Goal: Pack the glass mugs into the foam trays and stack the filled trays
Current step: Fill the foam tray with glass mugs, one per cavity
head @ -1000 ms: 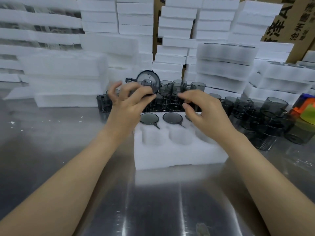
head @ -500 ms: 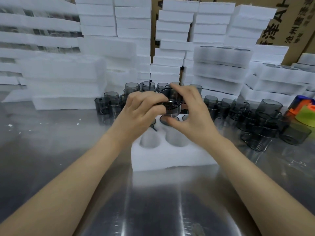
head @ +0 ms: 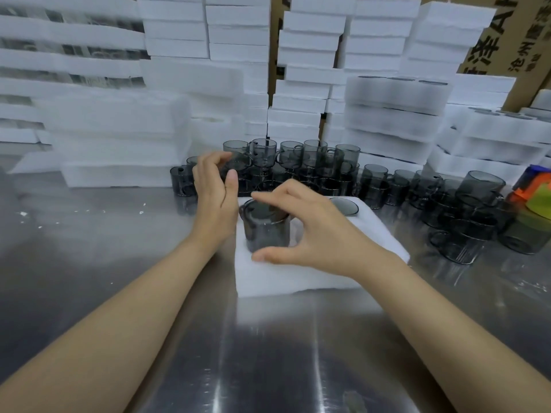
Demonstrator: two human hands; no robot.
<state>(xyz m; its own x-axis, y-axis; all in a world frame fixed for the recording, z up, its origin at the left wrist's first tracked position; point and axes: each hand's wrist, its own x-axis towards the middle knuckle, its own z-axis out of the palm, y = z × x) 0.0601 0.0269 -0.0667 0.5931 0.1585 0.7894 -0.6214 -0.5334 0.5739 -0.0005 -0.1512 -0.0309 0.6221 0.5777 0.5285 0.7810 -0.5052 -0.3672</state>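
Note:
A white foam tray (head: 298,278) lies on the steel table in front of me. A smoky grey glass mug (head: 267,231) stands upright in its front-left pocket, sunk partway in. My right hand (head: 316,236) holds this mug, fingers over the rim and thumb low at its front. My left hand (head: 216,198) hovers just left of the mug, palm turned toward it, fingers loosely bent, holding nothing. Another mug (head: 343,205) sits deep in a far pocket of the tray, only its rim showing.
Several loose grey mugs (head: 313,162) crowd behind the tray, and more (head: 477,204) spread to the right. Stacks of foam trays (head: 390,114) wall off the back. A colourful object (head: 533,189) lies at the right edge. Bare steel table (head: 268,353) stretches toward me.
The mug that both hands held above the tray has come down into the front-left pocket. My left hand has let go and drawn off to the left.

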